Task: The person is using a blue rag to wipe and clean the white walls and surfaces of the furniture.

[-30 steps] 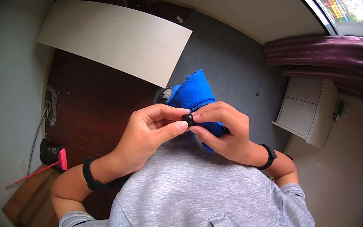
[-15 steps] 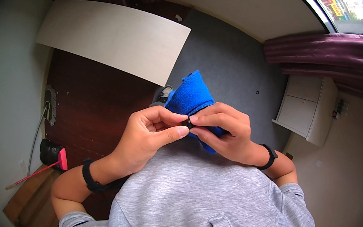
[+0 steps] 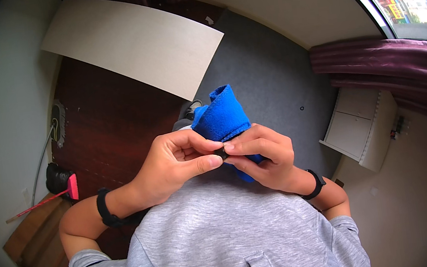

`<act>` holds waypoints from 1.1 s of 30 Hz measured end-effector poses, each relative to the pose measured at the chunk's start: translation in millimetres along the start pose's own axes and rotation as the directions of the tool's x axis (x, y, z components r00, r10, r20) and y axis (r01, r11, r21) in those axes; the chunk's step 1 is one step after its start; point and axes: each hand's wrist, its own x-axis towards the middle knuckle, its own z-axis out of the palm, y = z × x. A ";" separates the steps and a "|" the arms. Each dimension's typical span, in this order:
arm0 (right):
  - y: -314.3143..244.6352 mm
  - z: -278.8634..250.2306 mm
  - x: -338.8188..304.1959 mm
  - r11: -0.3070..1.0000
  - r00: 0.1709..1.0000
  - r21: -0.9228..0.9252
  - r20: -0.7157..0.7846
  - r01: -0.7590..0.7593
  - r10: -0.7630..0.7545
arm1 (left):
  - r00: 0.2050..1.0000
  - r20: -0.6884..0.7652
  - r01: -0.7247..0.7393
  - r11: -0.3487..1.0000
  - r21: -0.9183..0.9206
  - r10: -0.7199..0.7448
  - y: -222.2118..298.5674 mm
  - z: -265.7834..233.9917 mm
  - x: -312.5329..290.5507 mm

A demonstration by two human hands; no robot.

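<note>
In front of my chest stands a bright blue fuzzy cloth (image 3: 221,117), rolled or folded into an upright cone. A small black piece (image 3: 221,153), too covered to name, sits between my fingertips at its near side. My left hand (image 3: 177,163) is closed, with thumb and forefinger pinching the left end of that piece. My right hand (image 3: 266,153) pinches it from the right, its fingers also lying against the cloth. A lower flap of blue shows below the right fingers. Whether the black piece is fixed to the cloth is hidden.
A pale tabletop (image 3: 129,41) lies ahead to the left. At the left are a pink broom (image 3: 72,187), a black bag (image 3: 57,178) and a mop head (image 3: 59,122). A white cabinet (image 3: 356,121) stands at the right below a purple curtain (image 3: 378,64).
The top of the blue cloth has tipped slightly left and its rolled opening shows more. Both hands keep their pinch on the black piece, which has dropped a little.
</note>
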 end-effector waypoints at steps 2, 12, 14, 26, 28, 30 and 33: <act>0.0 -0.3 1.0 1.000 1.000 -0.011 0.000 0.013 -0.013 | 1.000 0.002 -0.015 0.999 0.031 0.015 0.2 0.2 -0.7; 1.5 -3.6 -5.7 0.998 0.998 0.054 0.063 -0.028 0.024 | 0.999 0.041 0.007 0.999 0.041 -0.009 -4.4 -3.2 -0.2; 4.1 -3.5 -6.1 0.997 0.998 0.077 0.063 -0.019 0.014 | 0.998 0.055 0.011 0.998 0.065 -0.014 -4.4 -4.6 1.4; -0.5 -0.1 -2.6 0.996 0.995 -0.019 -0.047 -0.087 0.086 | 0.982 0.189 -0.014 0.989 0.144 -0.014 18.9 -19.0 6.5; -0.8 -1.2 -1.6 0.995 0.994 0.007 -0.055 -0.099 0.099 | 0.966 0.226 -0.166 0.973 0.158 0.128 28.3 -22.9 -1.7; -0.2 -2.4 -0.7 0.994 0.991 0.010 -0.072 -0.108 0.109 | 0.905 0.270 -0.380 0.910 0.166 0.328 48.2 -28.8 -16.1; 4.8 -7.5 -4.0 0.991 0.987 0.005 -0.083 -0.134 0.134 | 0.643 0.234 -0.730 0.676 -0.102 0.729 85.4 -15.5 -51.8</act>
